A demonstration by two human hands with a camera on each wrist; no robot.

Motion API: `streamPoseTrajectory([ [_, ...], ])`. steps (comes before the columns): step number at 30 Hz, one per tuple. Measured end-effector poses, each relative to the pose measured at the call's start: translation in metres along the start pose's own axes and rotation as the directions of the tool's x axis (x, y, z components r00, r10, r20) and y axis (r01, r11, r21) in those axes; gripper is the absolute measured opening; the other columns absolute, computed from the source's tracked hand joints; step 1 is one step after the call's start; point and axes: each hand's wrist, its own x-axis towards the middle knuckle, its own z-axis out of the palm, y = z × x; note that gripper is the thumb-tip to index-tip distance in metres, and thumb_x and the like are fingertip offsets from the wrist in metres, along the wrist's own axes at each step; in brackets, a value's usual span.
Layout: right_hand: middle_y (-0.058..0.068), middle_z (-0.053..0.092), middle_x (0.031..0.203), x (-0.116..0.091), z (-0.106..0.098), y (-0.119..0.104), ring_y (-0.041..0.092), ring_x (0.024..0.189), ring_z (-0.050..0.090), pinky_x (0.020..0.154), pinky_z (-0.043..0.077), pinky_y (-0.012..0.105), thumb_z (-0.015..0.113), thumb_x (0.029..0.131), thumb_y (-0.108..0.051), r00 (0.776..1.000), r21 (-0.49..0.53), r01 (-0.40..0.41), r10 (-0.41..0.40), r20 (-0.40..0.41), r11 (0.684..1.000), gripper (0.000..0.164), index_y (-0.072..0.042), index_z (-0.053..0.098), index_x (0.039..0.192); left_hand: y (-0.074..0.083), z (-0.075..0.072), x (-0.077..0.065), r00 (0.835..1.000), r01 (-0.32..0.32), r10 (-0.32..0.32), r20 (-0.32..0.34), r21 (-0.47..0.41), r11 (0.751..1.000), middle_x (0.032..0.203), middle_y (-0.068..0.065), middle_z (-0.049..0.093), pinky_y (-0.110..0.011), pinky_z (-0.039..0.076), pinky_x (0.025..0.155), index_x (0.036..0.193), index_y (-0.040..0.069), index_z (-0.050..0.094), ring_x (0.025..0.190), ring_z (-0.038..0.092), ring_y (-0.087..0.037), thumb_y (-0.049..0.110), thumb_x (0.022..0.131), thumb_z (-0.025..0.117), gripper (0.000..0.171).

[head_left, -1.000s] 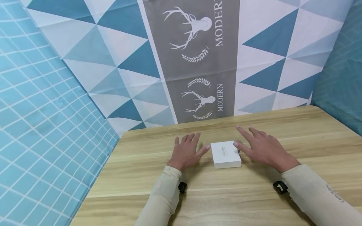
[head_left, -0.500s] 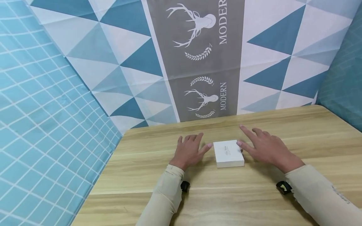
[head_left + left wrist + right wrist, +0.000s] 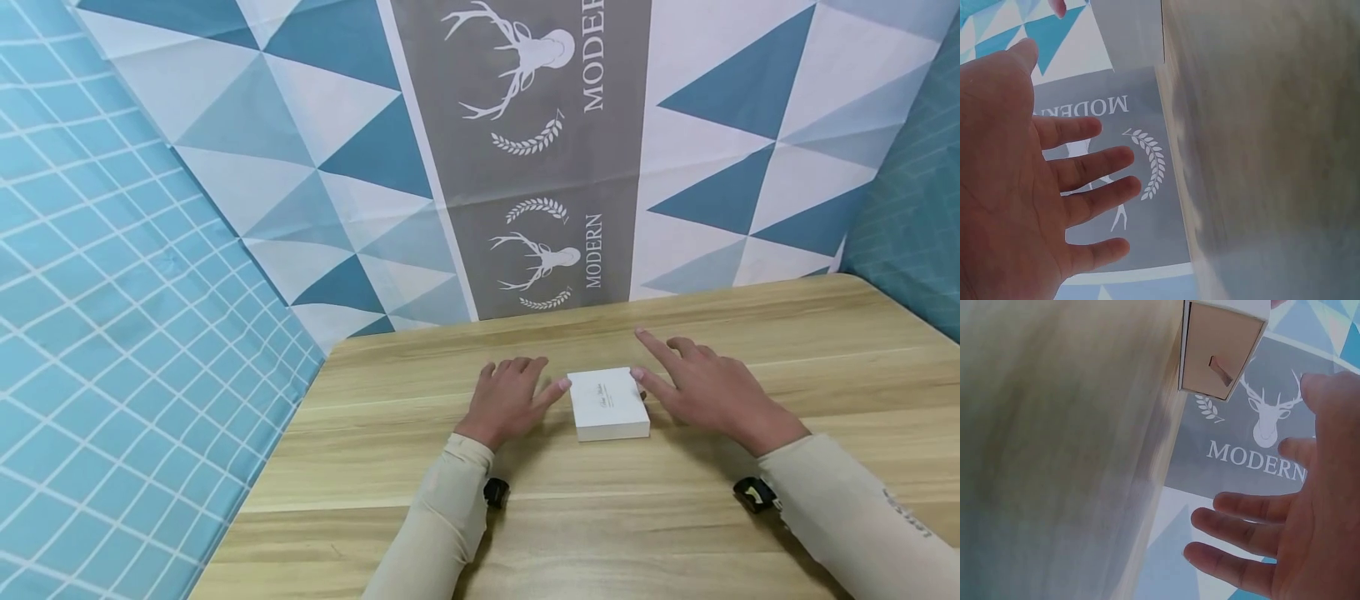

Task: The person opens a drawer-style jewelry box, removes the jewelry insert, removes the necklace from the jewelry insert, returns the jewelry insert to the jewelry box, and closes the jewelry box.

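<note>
A small flat white box with fine lettering on its lid lies on the wooden table between my hands. Its tan end face, seen in the right wrist view, has a slot with a short brown pull tab. My left hand is at the box's left, fingers spread, thumb tip at the upper left edge; whether it touches cannot be told. To the right, my right hand has its fingers extended and its thumb at the upper right corner, partly over the box. Neither hand grips anything.
The wooden table meets a patterned cloth backdrop at its far edge. A blue gridded cloth hangs on the left, and a teal cloth on the right. Dark wrist devices sit under the sleeves.
My left hand has come slightly nearer the box, its fingers a little lower. My right hand keeps nearly the same pose. The head view has shifted slightly.
</note>
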Motion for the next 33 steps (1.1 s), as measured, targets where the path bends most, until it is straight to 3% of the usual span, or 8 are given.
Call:
streamPoseTrajectory([
  [20,0.029,0.061,0.123,0.0013,-0.0006,-0.0015,0.045,0.107,0.063,0.071,0.052,0.059,0.037,0.104,-0.056,1.0,0.008,-0.017,0.017,0.016,1.0,0.067,-0.012,0.04,0.154,0.009,-0.003,-0.0017,1.0,-0.006,0.007,0.022,-0.038,0.999,0.138,-0.005,0.059,-0.05,0.045,0.098,0.14,0.018,0.06,0.126,0.055,-0.028,0.063,0.103,0.031,0.065],
  [33,0.026,0.063,0.125,0.0018,-0.0002,-0.0029,0.044,0.113,0.061,0.083,0.049,0.063,0.037,0.105,-0.056,0.999,0.032,-0.018,0.017,0.027,0.999,0.068,-0.001,0.056,0.139,0.0104,-0.0006,-0.0007,1.0,0.007,-0.006,0.015,-0.033,0.999,0.134,-0.004,0.061,-0.046,0.053,0.084,0.134,0.016,0.065,0.116,0.062,-0.024,0.062,0.104,0.028,0.066],
])
